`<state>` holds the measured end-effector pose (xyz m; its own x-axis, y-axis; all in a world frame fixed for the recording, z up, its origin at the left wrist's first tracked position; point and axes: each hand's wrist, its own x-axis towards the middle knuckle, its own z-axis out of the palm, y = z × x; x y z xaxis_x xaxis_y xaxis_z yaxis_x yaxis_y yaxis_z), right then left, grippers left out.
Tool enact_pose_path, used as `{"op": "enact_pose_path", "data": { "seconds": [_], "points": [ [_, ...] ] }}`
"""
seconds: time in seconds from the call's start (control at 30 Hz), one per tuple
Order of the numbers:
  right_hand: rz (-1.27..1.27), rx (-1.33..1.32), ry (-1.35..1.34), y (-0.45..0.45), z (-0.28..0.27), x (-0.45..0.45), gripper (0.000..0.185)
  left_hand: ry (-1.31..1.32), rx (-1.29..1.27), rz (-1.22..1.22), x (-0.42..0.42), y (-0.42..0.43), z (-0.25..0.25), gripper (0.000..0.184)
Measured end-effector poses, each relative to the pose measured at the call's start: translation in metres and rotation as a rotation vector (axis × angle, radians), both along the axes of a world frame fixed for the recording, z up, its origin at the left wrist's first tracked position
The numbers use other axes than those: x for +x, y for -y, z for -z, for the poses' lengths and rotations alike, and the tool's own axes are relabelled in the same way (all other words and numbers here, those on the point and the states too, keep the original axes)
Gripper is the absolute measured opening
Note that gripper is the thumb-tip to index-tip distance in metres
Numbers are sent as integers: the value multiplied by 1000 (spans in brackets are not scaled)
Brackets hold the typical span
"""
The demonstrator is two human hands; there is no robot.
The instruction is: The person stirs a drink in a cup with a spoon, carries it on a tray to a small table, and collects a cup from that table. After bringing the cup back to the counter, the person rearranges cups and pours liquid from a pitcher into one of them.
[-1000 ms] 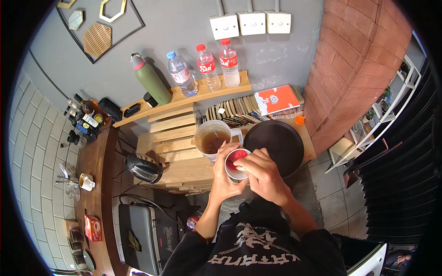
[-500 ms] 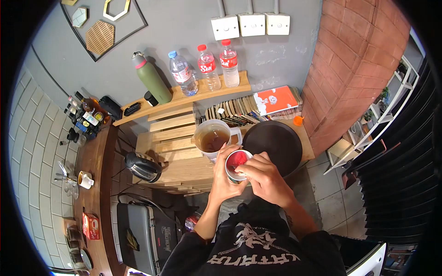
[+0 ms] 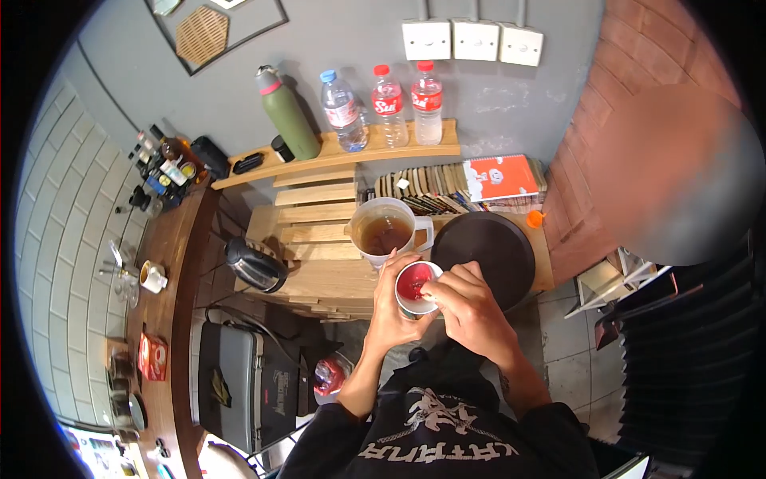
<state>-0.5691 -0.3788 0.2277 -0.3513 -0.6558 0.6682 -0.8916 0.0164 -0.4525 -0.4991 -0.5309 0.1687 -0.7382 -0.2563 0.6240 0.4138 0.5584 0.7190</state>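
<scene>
A white cup (image 3: 405,304) with red contents is held near my chest. My left hand (image 3: 389,313) wraps round its left side. Over the cup's right rim, my right hand (image 3: 471,310) has its fingers pinched together at the opening; what they hold, if anything, is too small to make out. Just beyond the cup, a clear pitcher (image 3: 384,233) of brown liquid stands on the wooden table (image 3: 343,279). To its right lies a round black tray (image 3: 483,257), partly behind my right hand.
An electric kettle (image 3: 255,265) sits at the table's left. Bottles (image 3: 388,112) and a green flask (image 3: 289,120) line the wall shelf (image 3: 335,160). Books and a red notebook (image 3: 501,178) lie behind the tray, near an orange object (image 3: 535,218). A blurred shape (image 3: 678,176) covers the upper right.
The view has shifted, and a blurred shape has appeared at the right. Both hands remain at the cup, with the right fingers still over its opening.
</scene>
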Motion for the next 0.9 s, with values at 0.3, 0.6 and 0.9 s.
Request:
{"op": "enact_pose_path", "data": {
  "seconds": [0.3, 0.6, 0.9],
  "points": [
    [-389, -50, 109, 31, 4, -25, 29, 61, 63, -291, 21, -10, 7, 76],
    [-940, 157, 93, 51, 7, -21, 20, 123, 138, -778, 80, -60, 4, 74],
    [-1347, 84, 82, 55, 19, 58, 19, 129, 268, -1229, 150, -152, 8, 78]
  ]
}}
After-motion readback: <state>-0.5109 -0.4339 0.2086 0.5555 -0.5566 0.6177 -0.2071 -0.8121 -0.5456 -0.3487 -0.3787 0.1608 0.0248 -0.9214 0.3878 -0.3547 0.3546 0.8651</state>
